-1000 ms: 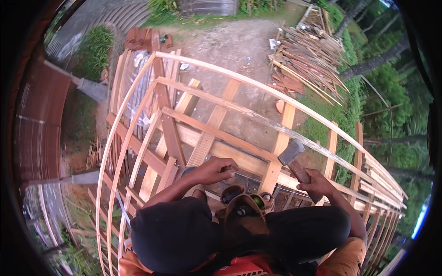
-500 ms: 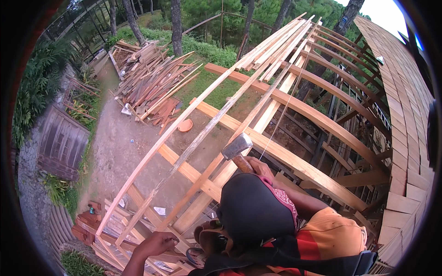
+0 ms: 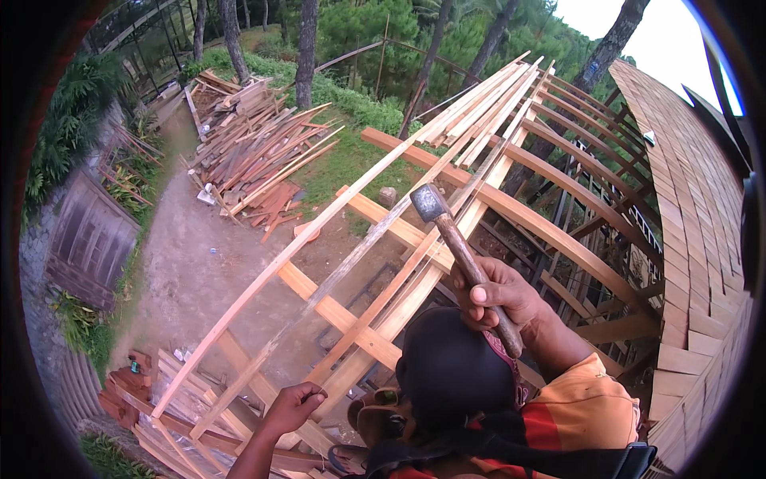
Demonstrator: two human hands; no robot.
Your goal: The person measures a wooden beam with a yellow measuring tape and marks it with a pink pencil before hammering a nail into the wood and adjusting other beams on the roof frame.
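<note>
My right hand (image 3: 496, 297) grips the wooden handle of a hammer (image 3: 463, 243) partway along it. The hammer is held up at a slant, its grey metal head (image 3: 428, 203) at the upper left, in front of the beams. My left hand (image 3: 295, 405) is low in the middle, beside a pale slat (image 3: 363, 339), with fingers curled and pressed together; whatever they may hold is too small to make out. Between my hands, a smooth black rounded shape (image 3: 455, 367) edged with pink patterned cloth covers part of the frame.
Long slats (image 3: 231, 319) cross thick curved beams (image 3: 570, 239) over open gaps. Loose slats (image 3: 487, 96) lie piled at the far end. Wooden shingles (image 3: 694, 263) cover the right side. Sandalled feet (image 3: 379, 419) show below; a lumber heap (image 3: 247, 156) lies on the ground.
My right hand has lifted from behind the black shape, and the whole hammer handle now shows. My left hand has shifted slightly up and right. The view has tilted a little.
</note>
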